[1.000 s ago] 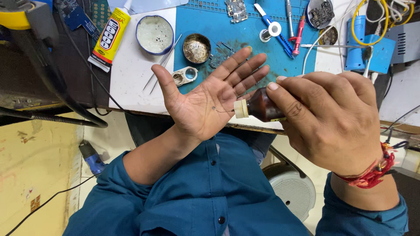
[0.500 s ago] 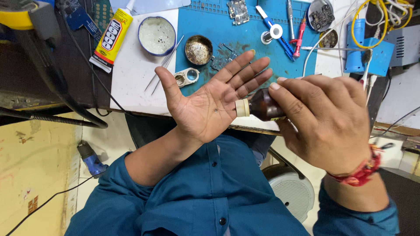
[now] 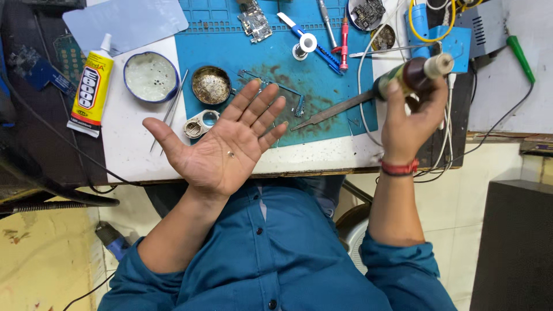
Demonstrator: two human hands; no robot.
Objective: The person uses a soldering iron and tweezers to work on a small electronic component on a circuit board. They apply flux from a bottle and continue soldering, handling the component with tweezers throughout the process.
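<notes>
a: left hand (image 3: 222, 151) — how was it?
b: lay flat and open, palm up, fingers spread, gripping nothing. carried one tiny metal part (image 3: 230, 154) on the middle of the palm.

a: and the right hand (image 3: 412, 112)?
b: closed around a small dark bottle (image 3: 416, 71), held tilted, pale cap end pointing up and away from the wrist. wore a red band (image 3: 398, 168) at the wrist.

a: far from the left hand?
b: well apart, off toward its little-finger side and further up the desk.

a: around the left hand?
b: hovered over the near edge of the blue mat (image 3: 271, 52). just past the index finger sat a round tin of brownish paste (image 3: 211, 85); beyond the thumb, a wider tin of pale paste (image 3: 151, 76). between thumb and index finger lay a small loupe-like piece (image 3: 200, 123), with tweezers (image 3: 170, 109) beside it. further out on the thumb side lay a yellow glue tube (image 3: 92, 92).

a: between the two hands?
b: a long grey file (image 3: 331, 109), pointing toward the left fingertips. above it stood a red screwdriver (image 3: 344, 37).

a: cap on or off?
b: couldn't tell.
</notes>
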